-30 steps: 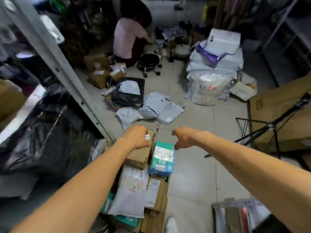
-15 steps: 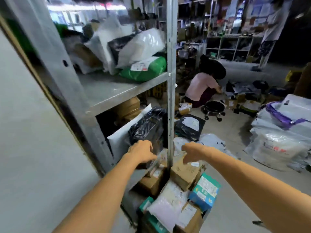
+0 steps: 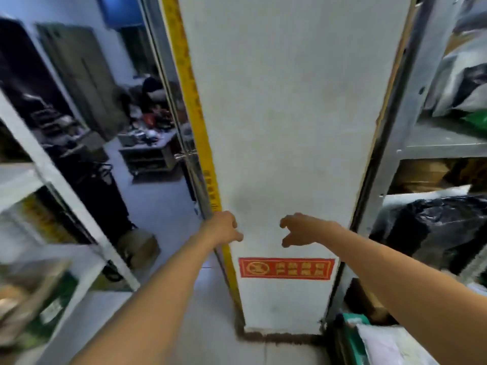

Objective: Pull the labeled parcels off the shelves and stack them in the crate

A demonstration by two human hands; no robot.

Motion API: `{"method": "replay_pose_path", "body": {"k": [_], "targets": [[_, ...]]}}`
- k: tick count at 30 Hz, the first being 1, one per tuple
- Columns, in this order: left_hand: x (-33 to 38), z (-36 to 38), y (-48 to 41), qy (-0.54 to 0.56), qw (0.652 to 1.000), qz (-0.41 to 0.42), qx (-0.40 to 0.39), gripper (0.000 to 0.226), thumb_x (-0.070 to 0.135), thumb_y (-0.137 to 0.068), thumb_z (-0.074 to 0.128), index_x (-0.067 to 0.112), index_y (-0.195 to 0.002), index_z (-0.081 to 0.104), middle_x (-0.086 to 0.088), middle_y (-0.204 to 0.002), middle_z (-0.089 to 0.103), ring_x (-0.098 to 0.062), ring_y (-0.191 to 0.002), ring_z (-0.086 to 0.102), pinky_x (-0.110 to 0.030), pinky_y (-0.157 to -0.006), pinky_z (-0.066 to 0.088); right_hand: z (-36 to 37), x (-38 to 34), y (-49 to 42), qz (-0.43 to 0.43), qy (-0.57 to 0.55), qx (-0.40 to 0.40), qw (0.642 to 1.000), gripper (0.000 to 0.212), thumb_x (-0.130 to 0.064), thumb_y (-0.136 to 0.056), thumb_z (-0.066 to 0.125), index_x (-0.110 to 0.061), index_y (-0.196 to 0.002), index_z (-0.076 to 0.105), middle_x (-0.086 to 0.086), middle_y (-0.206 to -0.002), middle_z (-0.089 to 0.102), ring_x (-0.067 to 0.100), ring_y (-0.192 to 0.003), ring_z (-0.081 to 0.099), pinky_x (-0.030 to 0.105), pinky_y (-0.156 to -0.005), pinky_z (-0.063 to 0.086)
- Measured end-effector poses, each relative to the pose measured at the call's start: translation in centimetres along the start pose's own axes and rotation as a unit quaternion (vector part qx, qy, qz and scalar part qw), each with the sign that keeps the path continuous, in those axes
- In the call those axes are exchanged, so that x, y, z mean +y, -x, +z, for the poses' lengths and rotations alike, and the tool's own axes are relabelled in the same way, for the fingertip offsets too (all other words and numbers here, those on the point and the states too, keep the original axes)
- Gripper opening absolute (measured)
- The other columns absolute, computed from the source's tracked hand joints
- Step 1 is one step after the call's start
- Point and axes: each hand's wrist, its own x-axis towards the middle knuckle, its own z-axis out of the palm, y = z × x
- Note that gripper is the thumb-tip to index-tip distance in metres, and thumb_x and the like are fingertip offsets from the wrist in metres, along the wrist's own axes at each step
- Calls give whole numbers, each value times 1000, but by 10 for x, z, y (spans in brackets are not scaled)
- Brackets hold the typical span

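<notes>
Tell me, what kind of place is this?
Probably a parcel storeroom: metal shelves on the right hold a black bag, pale mailers and cardboard boxes.

Grey metal shelf [image 3: 442, 139] at right, black bagged parcel [image 3: 434, 227] on lower tier, white mailers [image 3: 448, 83] above
</notes>
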Motion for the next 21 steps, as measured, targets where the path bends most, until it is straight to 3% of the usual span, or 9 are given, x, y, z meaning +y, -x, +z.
{"method": "replay_pose_path", "body": {"k": [3, 6, 9, 13, 16, 21], "targets": [[-71, -19, 54, -1, 995, -91, 26, 31, 33, -84, 67, 8, -101, 70, -11, -102, 69, -26, -95, 64, -32, -77, 51, -2, -84, -15, -114, 46, -5, 992, 56, -33, -91, 62, -8, -138, 48, 13, -136, 52, 29, -125, 50, 35, -100, 44], [-123, -29, 112, 14, 981, -182, 68, 33, 33, -84, 67, 9, -105, 70, -10, -106, 68, -26, -99, 64, -31, -81, 53, -3, -156, -23, -205, 87, -29, 975, 46, -35, -90, 60, -8, -126, 55, 12, -127, 57, 29, -119, 54, 31, -89, 46], [-158, -28, 175, 52, 959, -266, 79, 36, 36, -85, 67, 7, -106, 68, -11, -109, 67, -28, -97, 64, -35, -81, 53, 5, -218, -27, -294, 134, -26, 946, 43, -41, -80, 61, -15, -115, 57, 6, -115, 60, 29, -111, 58, 36, -90, 50], [-187, -9, 280, 75, 907, -395, 123, 37, 35, -83, 69, 9, -109, 65, -8, -115, 64, -22, -97, 60, -33, -78, 48, 26, -303, 6, -420, 164, -57, 891, 26, -32, -85, 62, -14, -103, 59, 8, -103, 60, 27, -99, 58, 30, -76, 49], [-195, 12, 356, 56, 863, -489, 117, 45, 42, -84, 67, 16, -120, 62, -4, -125, 60, -23, -113, 57, -33, -90, 48, 48, -353, 42, -495, 179, -84, 846, 25, -34, -85, 65, -14, -98, 58, 6, -99, 55, 26, -95, 57, 31, -67, 43], [-174, 36, 459, 78, 777, -608, 144, 50, 43, -81, 68, 23, -126, 61, 0, -128, 59, -23, -117, 56, -32, -94, 49, 85, -409, 122, -611, 204, -103, 758, 48, -30, -91, 60, -10, -134, 50, 11, -130, 55, 27, -112, 57, 32, -82, 47]]}}
